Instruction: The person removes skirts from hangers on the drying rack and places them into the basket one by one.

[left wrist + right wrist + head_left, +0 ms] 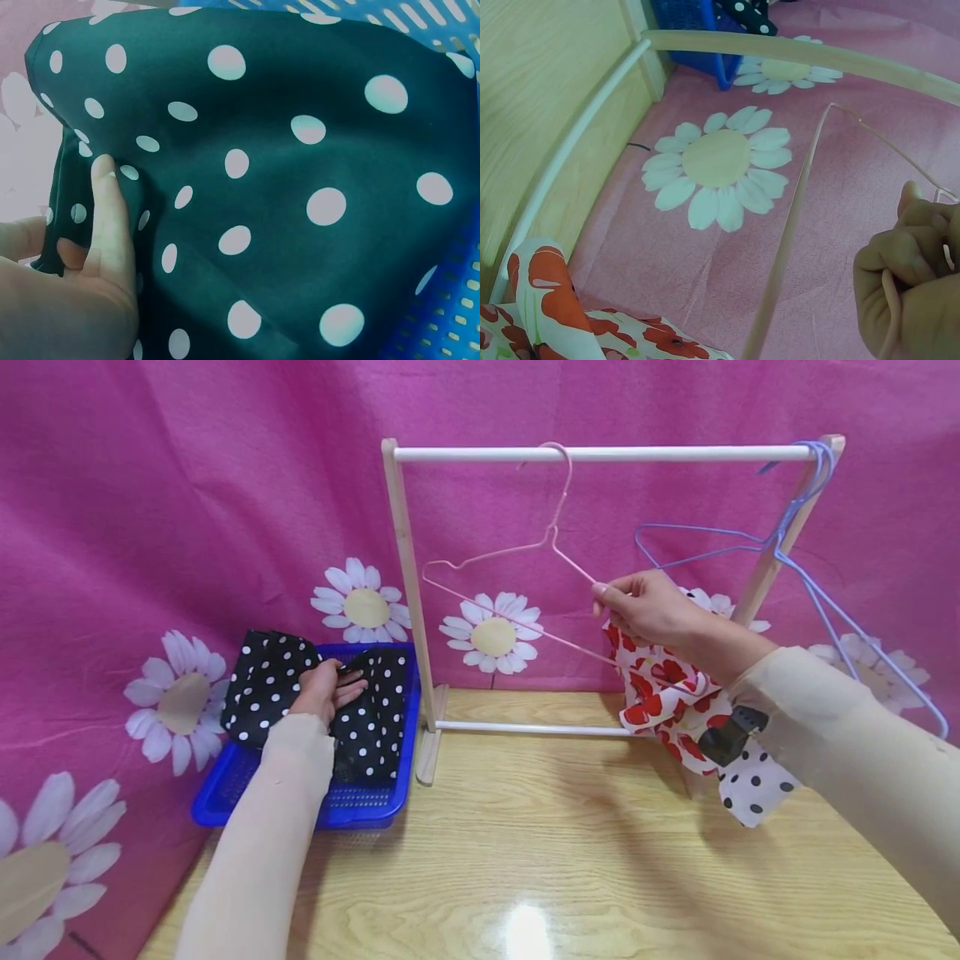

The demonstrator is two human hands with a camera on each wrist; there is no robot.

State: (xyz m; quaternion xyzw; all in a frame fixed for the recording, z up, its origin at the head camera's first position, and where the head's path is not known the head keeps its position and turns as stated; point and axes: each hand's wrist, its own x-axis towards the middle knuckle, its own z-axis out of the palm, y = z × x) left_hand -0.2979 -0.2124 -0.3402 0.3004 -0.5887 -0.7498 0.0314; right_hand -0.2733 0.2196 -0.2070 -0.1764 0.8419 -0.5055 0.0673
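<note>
1. The whole scene is backed by a magenta curtain [285, 527], softly creased and printed with big white daisies.
2. Below it is spread the smooth wood-grain counter [480, 852], a patch of glare caught near its front.
3. On that is stood the rack [660, 453]: flat pale wooden posts, joined by round white rails.
4. Just left of it, the blue plastic basket [360, 817] is seen, its walls pierced with small slots.
5. And here is the black polka-dot cloth [375, 710], thin and softly folded, held in and over the basket; it is not yet hung, so that part is judged left to do.
6. At the right, a red-flowered cloth [652, 706] and a white dotted cloth [753, 793] are seen, limp and crumpled, perhaps dealt with; their support cannot be told.
7. Blue wire hangers [789, 518] are hooked at the rail's right end; nearer its middle is hooked the slim pink hanger [552, 527], apparently bare.
8. Its sloping arm is pinched by the right hand [652, 606], fingers clamped on the wire; a cloth fold is gripped by the left hand [318, 689], one finger laid nearly straight.
</note>
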